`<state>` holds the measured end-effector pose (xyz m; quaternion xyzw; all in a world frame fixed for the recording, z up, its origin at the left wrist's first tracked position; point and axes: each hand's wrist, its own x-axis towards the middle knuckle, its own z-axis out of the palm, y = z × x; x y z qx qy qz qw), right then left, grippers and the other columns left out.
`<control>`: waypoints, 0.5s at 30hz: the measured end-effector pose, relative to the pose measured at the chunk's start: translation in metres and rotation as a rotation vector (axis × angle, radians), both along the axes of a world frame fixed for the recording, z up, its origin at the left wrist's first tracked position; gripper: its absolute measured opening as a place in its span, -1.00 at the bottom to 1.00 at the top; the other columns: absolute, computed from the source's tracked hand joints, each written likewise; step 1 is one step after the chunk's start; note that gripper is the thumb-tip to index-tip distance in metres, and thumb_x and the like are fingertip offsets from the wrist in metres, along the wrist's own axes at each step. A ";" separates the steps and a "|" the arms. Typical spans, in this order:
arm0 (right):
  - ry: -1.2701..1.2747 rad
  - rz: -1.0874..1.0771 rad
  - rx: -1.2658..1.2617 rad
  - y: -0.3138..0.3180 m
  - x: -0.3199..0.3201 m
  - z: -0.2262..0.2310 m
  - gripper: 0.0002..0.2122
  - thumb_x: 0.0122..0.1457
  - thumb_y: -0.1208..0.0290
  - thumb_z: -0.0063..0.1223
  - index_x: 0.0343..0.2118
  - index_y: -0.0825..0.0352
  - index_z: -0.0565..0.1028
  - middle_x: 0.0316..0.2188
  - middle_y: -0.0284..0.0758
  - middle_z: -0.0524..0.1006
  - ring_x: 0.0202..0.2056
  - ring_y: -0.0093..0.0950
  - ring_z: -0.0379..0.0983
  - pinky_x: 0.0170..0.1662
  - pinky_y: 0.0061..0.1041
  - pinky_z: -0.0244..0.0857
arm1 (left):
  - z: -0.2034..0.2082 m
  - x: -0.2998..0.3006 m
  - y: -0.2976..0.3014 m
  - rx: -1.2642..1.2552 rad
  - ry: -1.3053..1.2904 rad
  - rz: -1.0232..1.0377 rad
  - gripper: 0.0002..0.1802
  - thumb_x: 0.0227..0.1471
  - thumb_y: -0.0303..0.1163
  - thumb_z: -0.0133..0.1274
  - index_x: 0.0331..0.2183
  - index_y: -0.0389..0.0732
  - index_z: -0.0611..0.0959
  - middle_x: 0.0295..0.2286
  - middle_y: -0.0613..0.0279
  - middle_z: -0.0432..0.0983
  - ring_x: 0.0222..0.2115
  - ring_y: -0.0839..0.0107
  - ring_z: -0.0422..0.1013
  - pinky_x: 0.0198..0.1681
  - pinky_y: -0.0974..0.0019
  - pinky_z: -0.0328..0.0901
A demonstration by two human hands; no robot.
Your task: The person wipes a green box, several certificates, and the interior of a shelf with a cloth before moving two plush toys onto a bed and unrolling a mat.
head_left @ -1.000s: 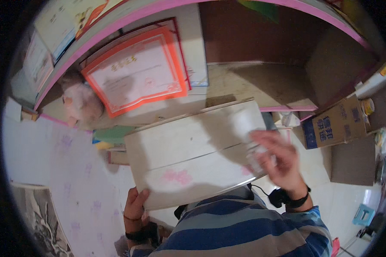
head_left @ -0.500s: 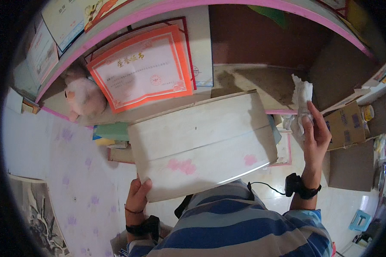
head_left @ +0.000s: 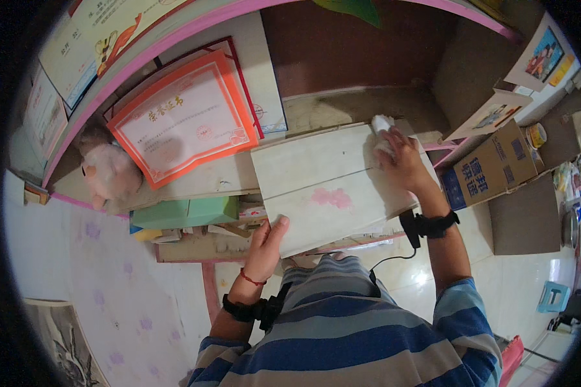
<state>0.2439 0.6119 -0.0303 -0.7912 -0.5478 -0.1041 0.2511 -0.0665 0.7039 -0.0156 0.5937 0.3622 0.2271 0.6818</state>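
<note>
A flat white rectangular board [head_left: 310, 171] with pink stains and a dark line across it is held tilted in front of my body. My left hand [head_left: 265, 248] grips its lower left corner, thumb on the face and fingers behind. Over the board's upper right part, my right hand [head_left: 405, 161] presses a crumpled white tissue [head_left: 382, 122] to the surface, fingers curled over it. The far edge of the board is against or just over the shelf; whether it rests there I cannot tell.
On the shelf [head_left: 361, 103] behind stand an orange-bordered certificate [head_left: 190, 119] and a pink plush toy [head_left: 110, 173]. Below lies a green box [head_left: 186, 213]. To the right are photos [head_left: 490, 116] and a cardboard box [head_left: 490, 164]; a blue stool [head_left: 554, 297] stands on the floor.
My right hand has moved left from beside the board onto its upper right part with the tissue. The board and my left hand have shifted right in view.
</note>
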 end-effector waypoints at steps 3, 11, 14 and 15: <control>0.069 -0.097 -0.031 0.013 -0.011 -0.007 -0.63 0.02 0.36 -0.07 -0.07 0.33 0.34 -0.05 -0.10 0.31 -0.03 -0.15 0.19 -0.03 -0.23 0.08 | -0.005 0.005 0.001 -0.014 0.000 0.050 -0.60 0.07 -0.17 -0.11 -0.22 -0.35 0.45 -0.34 0.32 0.41 -0.31 0.57 0.26 -0.21 0.45 0.17; 0.035 0.191 0.038 0.027 -0.090 0.002 -0.60 -0.14 0.47 -0.02 -0.14 0.38 0.36 -0.08 -0.14 0.33 -0.10 -0.22 0.24 -0.11 -0.28 0.15 | -0.018 0.014 0.005 0.219 0.148 0.157 -0.59 0.06 -0.15 -0.11 -0.31 -0.37 0.47 -0.42 0.24 0.43 -0.39 0.53 0.27 -0.27 0.43 0.18; 0.081 0.125 0.078 0.028 -0.111 0.014 -0.58 -0.11 0.42 -0.01 -0.10 0.38 0.33 -0.06 -0.16 0.31 -0.09 -0.24 0.23 -0.09 -0.28 0.13 | -0.002 0.017 0.003 0.271 0.181 0.163 -0.59 0.06 -0.15 -0.11 -0.33 -0.38 0.47 -0.44 0.22 0.44 -0.41 0.52 0.27 -0.28 0.41 0.19; 0.058 0.113 0.045 0.029 -0.107 0.017 -0.57 -0.13 0.39 -0.01 -0.12 0.39 0.34 -0.05 -0.18 0.31 -0.08 -0.27 0.22 -0.10 -0.30 0.13 | 0.001 0.018 0.003 0.285 0.211 0.157 -0.59 0.06 -0.15 -0.11 -0.33 -0.39 0.47 -0.44 0.21 0.44 -0.40 0.51 0.28 -0.28 0.40 0.19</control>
